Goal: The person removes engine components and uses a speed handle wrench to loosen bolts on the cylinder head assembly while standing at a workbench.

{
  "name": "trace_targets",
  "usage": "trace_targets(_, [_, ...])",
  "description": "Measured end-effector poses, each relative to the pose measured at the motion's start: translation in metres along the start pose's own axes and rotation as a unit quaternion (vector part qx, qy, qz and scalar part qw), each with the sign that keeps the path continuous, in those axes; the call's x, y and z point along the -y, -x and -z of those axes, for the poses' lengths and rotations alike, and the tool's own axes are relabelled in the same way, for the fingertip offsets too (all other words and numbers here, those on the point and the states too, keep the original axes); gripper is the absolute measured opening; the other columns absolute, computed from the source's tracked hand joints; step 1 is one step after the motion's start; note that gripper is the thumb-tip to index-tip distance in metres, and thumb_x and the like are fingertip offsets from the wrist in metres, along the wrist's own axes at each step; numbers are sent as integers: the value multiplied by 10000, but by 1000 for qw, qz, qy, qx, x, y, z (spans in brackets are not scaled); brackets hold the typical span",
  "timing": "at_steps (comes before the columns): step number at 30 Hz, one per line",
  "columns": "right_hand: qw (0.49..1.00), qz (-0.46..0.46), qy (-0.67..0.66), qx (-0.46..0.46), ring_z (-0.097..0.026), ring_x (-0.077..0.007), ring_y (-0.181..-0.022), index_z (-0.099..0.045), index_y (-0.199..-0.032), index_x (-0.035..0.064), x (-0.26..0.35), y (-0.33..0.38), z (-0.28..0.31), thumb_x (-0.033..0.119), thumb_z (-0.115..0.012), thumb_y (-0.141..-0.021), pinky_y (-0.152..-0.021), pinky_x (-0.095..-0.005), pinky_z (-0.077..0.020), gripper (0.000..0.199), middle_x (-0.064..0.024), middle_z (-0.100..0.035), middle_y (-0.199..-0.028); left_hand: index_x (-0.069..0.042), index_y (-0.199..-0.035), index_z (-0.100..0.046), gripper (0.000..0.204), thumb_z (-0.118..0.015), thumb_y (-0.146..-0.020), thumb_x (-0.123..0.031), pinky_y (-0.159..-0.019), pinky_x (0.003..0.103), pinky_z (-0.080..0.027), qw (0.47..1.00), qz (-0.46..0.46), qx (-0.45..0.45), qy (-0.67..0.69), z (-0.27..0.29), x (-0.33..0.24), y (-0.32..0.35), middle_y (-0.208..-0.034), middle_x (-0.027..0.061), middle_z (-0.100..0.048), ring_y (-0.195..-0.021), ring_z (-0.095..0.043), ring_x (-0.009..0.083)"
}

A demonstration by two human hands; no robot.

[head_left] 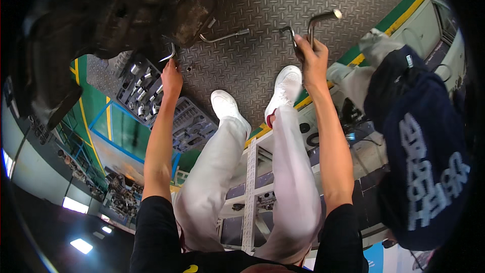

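My left hand [172,77] reaches toward the edge of a dark, greasy machine part [126,10] and is closed on a small bent metal key [170,54]. My right hand [312,56] is raised over the checker-plate floor [283,0], gripping a long L-shaped metal wrench [323,17]; a thinner hooked piece [288,32] sticks out beside its fingers. Another bent rod [225,36] lies on the floor between the hands. My legs in white trousers and white shoes [285,88] stretch out between my arms.
An open case of sockets and tools [151,102] lies just beside my left hand. A person in a dark blue hooded top [424,156] and grey trousers crouches at the right. A white metal rack [250,192] and green floor with yellow lines [126,131] lie beyond.
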State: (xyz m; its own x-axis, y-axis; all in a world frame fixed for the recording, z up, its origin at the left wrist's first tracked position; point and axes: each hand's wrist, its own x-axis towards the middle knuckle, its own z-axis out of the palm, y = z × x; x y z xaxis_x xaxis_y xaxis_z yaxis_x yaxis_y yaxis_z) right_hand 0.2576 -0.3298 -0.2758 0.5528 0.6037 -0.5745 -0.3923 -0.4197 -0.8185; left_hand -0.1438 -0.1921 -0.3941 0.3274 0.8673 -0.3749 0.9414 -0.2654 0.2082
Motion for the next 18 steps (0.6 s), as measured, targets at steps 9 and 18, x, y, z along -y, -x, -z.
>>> trace_targets(9, [996,-24,83,33,-276,-47,-583,-381,-613,49,-18,36,25,225,-672,-932,-498,-301,-204,466,75,-320,-589,-22,-1017,-574,211,-580,-888,-189,-697,525,-519,991,39,48,-116,2,-77,6,-1069,192,-639,-902,-639,431])
trace_targets(18, [996,-84,-39,-14,-284,-34,-586,-417,-629,83,-19,24,23,206,-658,-944,-508,-277,-204,416,83,-358,-605,-90,-1210,-607,411,-648,-809,-173,-1111,416,-307,735,-405,-27,-543,-29,-151,-103,-1261,78,-563,-1300,-405,238])
